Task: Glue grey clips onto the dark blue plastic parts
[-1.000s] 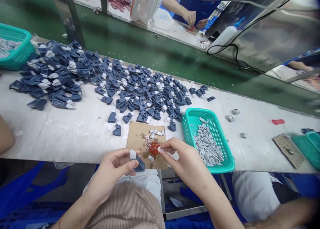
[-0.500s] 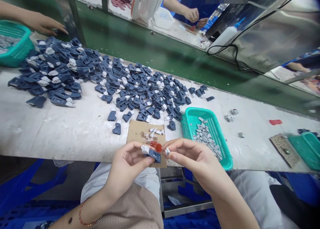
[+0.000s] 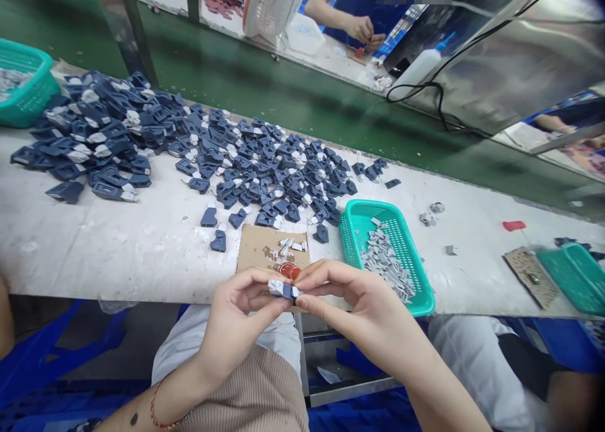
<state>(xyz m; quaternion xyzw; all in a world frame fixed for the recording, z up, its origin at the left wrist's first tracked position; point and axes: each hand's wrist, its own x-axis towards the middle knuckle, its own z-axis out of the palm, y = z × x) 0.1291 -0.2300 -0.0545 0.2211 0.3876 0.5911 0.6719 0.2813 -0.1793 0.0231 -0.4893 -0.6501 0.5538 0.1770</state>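
Head view: left hand (image 3: 236,312) and right hand (image 3: 359,306) meet at the table (image 3: 94,249) edge, fingers (image 3: 265,281) of both clamped on a small dark-blue plastic part (image 3: 285,289) with grey inserts, pinched between the fingertips just before the cardboard pad (image 3: 265,243).

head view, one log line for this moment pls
left hand: grips small dark blue plastic part | right hand: pinches its end | behind: brown cardboard square, teal plastic basket

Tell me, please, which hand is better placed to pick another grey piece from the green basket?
Probably the right hand: the green basket of grey pieces lies just beyond it, while the left hand keeps its grip on the blue part, farther away.
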